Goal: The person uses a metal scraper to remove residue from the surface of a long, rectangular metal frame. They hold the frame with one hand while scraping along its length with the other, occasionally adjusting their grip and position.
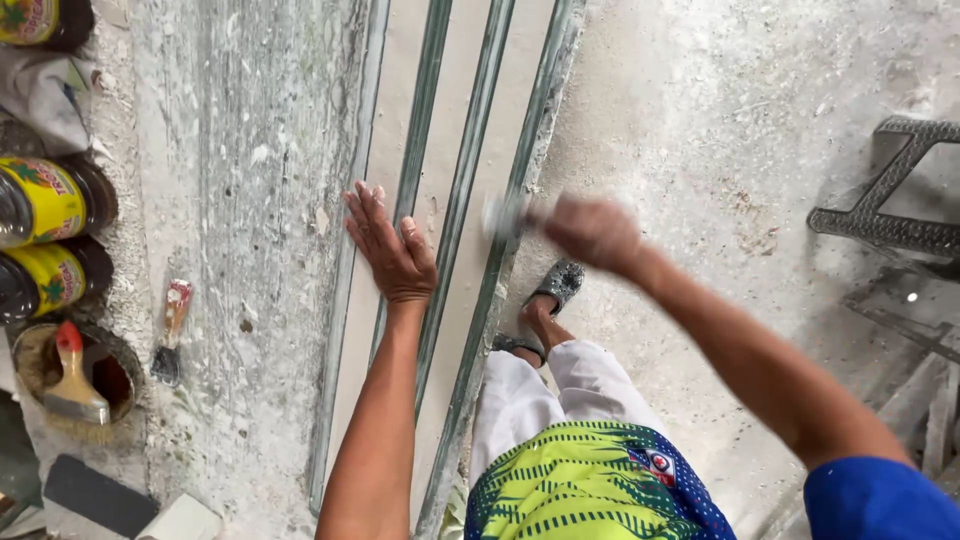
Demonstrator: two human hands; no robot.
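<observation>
Head view: left hand flat on panel.

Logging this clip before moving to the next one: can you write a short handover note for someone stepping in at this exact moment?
Left hand: open, pressed flat on the long pale board with green-edged ridges.
Right hand: grip closed on a small pale tool at the board's right edge; motion blur hides what kind.
The board lies lengthwise on the dusty grey bench.
A small red-handled brush lies on the bench, left of the board; a wider brush rests on a round tin.
Done and left: the board's finish is too uniform to tell.
</observation>
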